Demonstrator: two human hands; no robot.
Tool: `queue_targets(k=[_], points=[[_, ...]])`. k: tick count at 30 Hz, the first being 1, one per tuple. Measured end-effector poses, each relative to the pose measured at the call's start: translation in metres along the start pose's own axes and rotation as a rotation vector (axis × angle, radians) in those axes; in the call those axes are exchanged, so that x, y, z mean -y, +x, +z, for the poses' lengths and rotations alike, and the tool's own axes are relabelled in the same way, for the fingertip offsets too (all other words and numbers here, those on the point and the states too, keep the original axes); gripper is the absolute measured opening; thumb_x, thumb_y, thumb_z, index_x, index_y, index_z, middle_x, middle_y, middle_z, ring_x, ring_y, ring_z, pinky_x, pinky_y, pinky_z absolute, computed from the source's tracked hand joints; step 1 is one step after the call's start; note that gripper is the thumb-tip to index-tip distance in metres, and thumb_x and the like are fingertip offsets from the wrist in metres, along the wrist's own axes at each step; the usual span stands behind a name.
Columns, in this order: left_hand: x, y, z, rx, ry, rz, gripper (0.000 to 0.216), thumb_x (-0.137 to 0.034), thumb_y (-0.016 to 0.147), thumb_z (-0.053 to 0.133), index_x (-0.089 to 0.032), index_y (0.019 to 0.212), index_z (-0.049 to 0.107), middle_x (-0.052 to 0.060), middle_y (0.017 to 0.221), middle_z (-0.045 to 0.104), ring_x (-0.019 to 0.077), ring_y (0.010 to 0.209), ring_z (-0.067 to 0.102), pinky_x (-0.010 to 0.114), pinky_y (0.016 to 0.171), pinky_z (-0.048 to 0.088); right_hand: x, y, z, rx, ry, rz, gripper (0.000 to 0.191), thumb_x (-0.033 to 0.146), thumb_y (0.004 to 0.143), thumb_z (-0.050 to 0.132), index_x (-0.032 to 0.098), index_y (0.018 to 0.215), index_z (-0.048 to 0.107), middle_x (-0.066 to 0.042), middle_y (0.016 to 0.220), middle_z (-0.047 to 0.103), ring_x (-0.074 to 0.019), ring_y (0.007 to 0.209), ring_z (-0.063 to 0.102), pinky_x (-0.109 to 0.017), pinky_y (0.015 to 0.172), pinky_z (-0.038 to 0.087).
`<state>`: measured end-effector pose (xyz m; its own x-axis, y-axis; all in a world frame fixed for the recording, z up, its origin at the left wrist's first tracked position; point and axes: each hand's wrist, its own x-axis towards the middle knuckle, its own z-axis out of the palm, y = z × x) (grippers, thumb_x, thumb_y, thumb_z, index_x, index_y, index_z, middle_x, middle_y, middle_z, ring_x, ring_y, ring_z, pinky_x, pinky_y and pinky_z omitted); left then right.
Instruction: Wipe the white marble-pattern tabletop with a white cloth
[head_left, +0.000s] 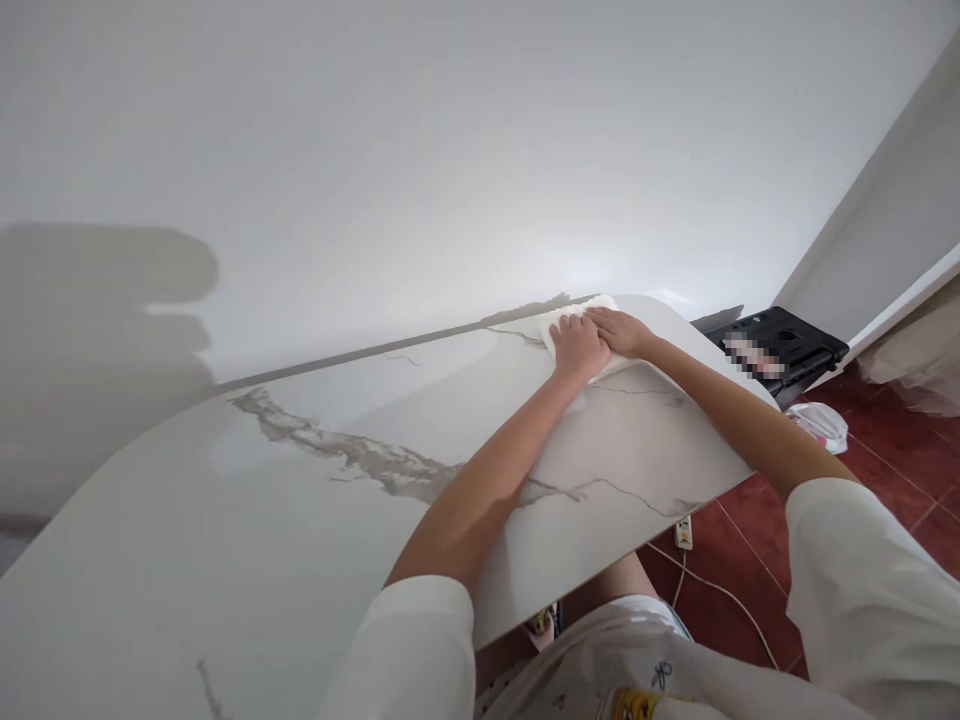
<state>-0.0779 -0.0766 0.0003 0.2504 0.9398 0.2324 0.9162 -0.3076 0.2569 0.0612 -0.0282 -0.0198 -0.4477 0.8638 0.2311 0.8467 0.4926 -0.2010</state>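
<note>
A white cloth (606,302) lies bunched on the white marble-patterned table (300,540), close to its far edge by the wall. My left hand (579,347) presses down on the cloth, its fingers bent over it and gripping it. Right beside it, my right hand (624,333) holds the cloth's right part, with its fingers pressed together and pointing left toward my left hand. Its fingertips meet or overlap the left hand. Part of the cloth is hidden under both hands.
A pale wall (450,180) runs along the table's far edge. Right of the table stand a black case (806,340) and a white plastic bag (823,425) on the red tiled floor (750,530). A power strip (682,533) with a cable lies below the near edge.
</note>
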Motion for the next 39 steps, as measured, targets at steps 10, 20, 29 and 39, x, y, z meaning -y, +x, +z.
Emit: queue_targets(k=[10, 20, 29, 39], points=[[0.031, 0.05, 0.007, -0.024, 0.029, -0.009, 0.044, -0.02, 0.091, 0.032, -0.013, 0.127, 0.057, 0.017, 0.131, 0.058, 0.0304, 0.131, 0.042, 0.047, 0.11, 0.03, -0.01, 0.056, 0.01, 0.002, 0.02, 0.044, 0.054, 0.03, 0.098, 0.026, 0.015, 0.144, 0.048, -0.008, 0.152, 0.046, -0.0298, 0.141, 0.04, -0.054, 0.115, 0.033], [0.008, 0.074, 0.024, -0.056, 0.055, -0.021, 0.047, -0.024, 0.093, 0.03, -0.011, 0.13, 0.055, 0.017, 0.134, 0.057, 0.0325, 0.13, 0.042, 0.048, 0.109, 0.03, -0.055, 0.062, 0.009, 0.008, 0.049, -0.018, 0.053, 0.034, 0.099, 0.027, 0.017, 0.145, 0.048, -0.007, 0.152, 0.047, -0.0228, 0.142, 0.04, -0.043, 0.119, 0.031], [0.003, 0.069, 0.024, -0.04, 0.045, 0.041, 0.048, -0.024, 0.093, 0.029, -0.012, 0.133, 0.053, 0.016, 0.137, 0.054, 0.0305, 0.134, 0.039, 0.046, 0.112, 0.028, -0.052, 0.049, 0.006, 0.009, -0.028, 0.042, 0.055, 0.027, 0.097, 0.029, 0.011, 0.147, 0.044, -0.01, 0.154, 0.043, -0.0238, 0.144, 0.036, -0.043, 0.121, 0.027], [-0.02, 0.019, 0.021, -0.055, 0.062, 0.081, 0.046, -0.024, 0.093, 0.032, -0.011, 0.132, 0.053, 0.017, 0.135, 0.056, 0.0313, 0.131, 0.042, 0.045, 0.109, 0.03, -0.037, -0.01, -0.001, 0.013, -0.046, 0.038, 0.057, 0.032, 0.098, 0.028, 0.012, 0.149, 0.041, -0.012, 0.156, 0.039, -0.0273, 0.146, 0.034, -0.05, 0.12, 0.029]])
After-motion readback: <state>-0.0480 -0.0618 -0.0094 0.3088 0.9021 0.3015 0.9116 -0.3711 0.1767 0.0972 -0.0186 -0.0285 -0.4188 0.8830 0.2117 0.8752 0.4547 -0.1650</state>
